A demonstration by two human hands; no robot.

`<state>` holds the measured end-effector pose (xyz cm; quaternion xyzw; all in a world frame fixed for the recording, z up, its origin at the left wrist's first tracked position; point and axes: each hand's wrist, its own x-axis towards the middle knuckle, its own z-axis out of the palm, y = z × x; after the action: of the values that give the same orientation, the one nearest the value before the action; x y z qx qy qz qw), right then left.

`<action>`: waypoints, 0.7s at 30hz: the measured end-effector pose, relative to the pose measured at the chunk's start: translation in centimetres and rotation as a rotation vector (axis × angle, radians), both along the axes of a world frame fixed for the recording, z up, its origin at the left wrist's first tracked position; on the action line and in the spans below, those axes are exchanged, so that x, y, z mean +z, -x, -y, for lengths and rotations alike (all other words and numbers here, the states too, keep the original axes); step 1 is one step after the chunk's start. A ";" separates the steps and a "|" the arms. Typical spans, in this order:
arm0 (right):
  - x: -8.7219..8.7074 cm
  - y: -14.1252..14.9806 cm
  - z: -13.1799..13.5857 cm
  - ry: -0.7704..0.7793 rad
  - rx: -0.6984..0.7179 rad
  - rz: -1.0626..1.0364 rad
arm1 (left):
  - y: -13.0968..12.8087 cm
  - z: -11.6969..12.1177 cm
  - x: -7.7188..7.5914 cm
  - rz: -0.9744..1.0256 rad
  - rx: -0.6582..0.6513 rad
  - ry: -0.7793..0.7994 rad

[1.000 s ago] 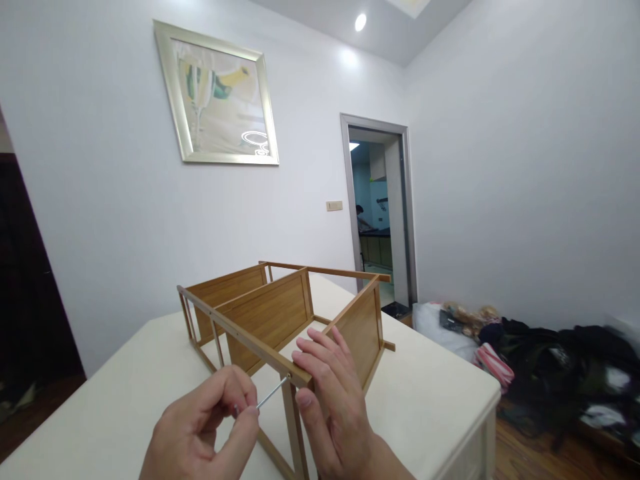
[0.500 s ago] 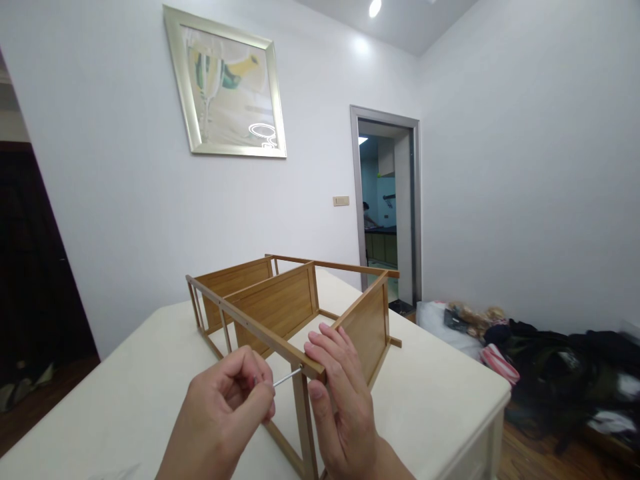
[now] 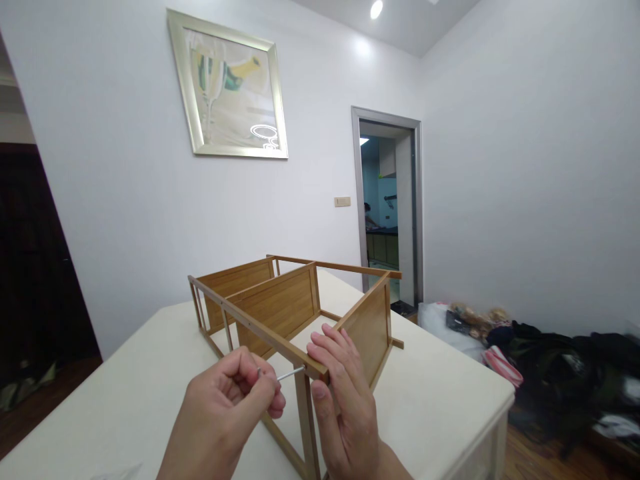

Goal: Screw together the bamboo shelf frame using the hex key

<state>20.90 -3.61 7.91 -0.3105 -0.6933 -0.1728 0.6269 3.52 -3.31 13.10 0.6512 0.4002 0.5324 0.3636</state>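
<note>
A wooden shelf rack (image 3: 280, 300) lies on its side on a white table (image 3: 430, 400), its panels standing upright. My left hand (image 3: 230, 407) is closed in a pinch around a thin metal Allen key (image 3: 290, 374). The key's far tip meets a hole in the rack's near rail, close to the rail's end; its other end is mostly hidden by my fingers. My right hand (image 3: 345, 407) grips that rail end, fingers laid over the top and thumb on the near side.
Dark bags and clothes (image 3: 560, 373) are heaped on the floor right of the table. A clear plastic scrap (image 3: 120, 472) lies at the table's near left. Behind are a doorway (image 3: 387, 200) and a framed picture (image 3: 230, 87) on the wall.
The fingers of my left hand have shifted around the Allen key, and its short end now shows above them. My right hand keeps its hold; the view has moved slightly.
</note>
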 end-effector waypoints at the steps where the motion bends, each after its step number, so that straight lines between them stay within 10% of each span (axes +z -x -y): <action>1: 0.0 0.0 0.0 0.000 0.001 0.005 | -0.2 0.4 0.0 -0.043 0.036 -0.055; 6: -0.1 -0.1 -0.1 0.001 0.004 0.018 | -1.5 2.5 -0.5 -0.169 0.263 -0.338; 16: 0.0 -0.1 0.0 0.006 -0.007 0.022 | 0.5 0.9 1.1 -0.142 -0.025 -0.011; 21: 0.0 -0.1 0.1 0.002 -0.009 0.008 | 0.6 1.3 0.7 -0.251 0.067 -0.221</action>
<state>20.96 -3.72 7.93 -0.3139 -0.6945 -0.1761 0.6230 2.91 -4.58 13.79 0.7349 0.4031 0.4995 0.2190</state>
